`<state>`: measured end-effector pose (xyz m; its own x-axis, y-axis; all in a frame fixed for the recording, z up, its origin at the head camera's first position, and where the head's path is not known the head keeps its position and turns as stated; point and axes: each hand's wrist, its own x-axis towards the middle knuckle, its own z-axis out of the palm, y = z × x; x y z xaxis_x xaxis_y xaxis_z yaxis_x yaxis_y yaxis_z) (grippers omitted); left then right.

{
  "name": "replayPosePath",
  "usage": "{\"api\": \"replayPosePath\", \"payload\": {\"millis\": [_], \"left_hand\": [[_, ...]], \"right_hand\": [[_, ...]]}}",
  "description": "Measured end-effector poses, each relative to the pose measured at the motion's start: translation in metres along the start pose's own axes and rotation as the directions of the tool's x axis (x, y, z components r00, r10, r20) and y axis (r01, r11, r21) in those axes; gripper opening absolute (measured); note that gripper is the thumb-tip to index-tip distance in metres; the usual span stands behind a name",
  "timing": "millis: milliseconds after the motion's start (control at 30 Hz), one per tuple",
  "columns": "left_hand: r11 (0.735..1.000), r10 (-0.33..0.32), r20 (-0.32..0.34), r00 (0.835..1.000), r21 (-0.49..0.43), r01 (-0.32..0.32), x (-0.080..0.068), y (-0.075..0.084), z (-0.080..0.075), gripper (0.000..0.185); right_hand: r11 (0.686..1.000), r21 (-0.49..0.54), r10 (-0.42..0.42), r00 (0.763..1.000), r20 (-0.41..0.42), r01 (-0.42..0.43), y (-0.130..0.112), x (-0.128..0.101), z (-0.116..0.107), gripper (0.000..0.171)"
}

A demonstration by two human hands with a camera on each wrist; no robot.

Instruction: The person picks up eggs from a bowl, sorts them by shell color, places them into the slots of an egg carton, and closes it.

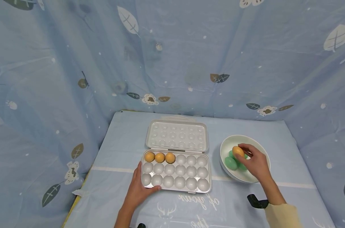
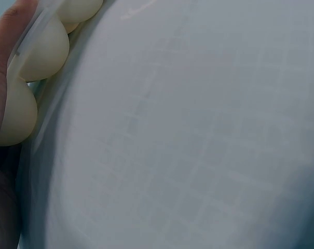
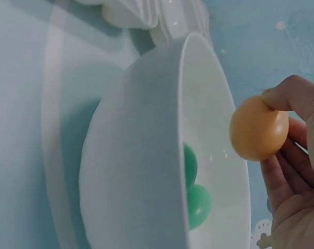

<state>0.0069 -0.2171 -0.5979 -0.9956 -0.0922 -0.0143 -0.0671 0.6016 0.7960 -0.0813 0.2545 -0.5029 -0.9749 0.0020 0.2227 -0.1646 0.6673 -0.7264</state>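
My right hand pinches an orange-yellow egg between thumb and fingers, above the white bowl. Inside the bowl lie several green eggs, partly hidden by the hand and the held egg in the head view. My left hand holds the front left corner of a hinged egg box, its thumb along the front edge and fingers up the left side. Three orange-yellow eggs sit in the left of the box's back row. The other cups hold no eggs.
The box's dimpled lid lies folded back behind it. A pale blue cloth with a white stripe covers the table. Blue patterned curtains hang behind and on both sides. The bowl stands to the right of the box.
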Motion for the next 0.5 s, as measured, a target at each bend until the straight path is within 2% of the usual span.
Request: {"api": "replayPosePath", "payload": {"millis": [233, 400, 500], "left_hand": [[1.000, -0.008, 0.008, 1.000, 0.007, 0.008, 0.000, 0.000, 0.000, 0.148], [1.000, -0.025, 0.012, 1.000, 0.013, 0.025, -0.001, 0.001, -0.001, 0.149], [0.999, -0.027, 0.014, 1.000, 0.020, 0.027, 0.000, 0.002, -0.001, 0.149]], "right_hand": [[0.992, 0.125, 0.000, 1.000, -0.017, 0.002, -0.008, 0.008, 0.012, 0.044], [0.967, 0.255, 0.005, 1.000, -0.015, -0.001, -0.022, 0.013, 0.022, 0.045], [0.954, 0.299, -0.010, 1.000, -0.017, 0.014, -0.032, 0.016, 0.031, 0.045]]}}
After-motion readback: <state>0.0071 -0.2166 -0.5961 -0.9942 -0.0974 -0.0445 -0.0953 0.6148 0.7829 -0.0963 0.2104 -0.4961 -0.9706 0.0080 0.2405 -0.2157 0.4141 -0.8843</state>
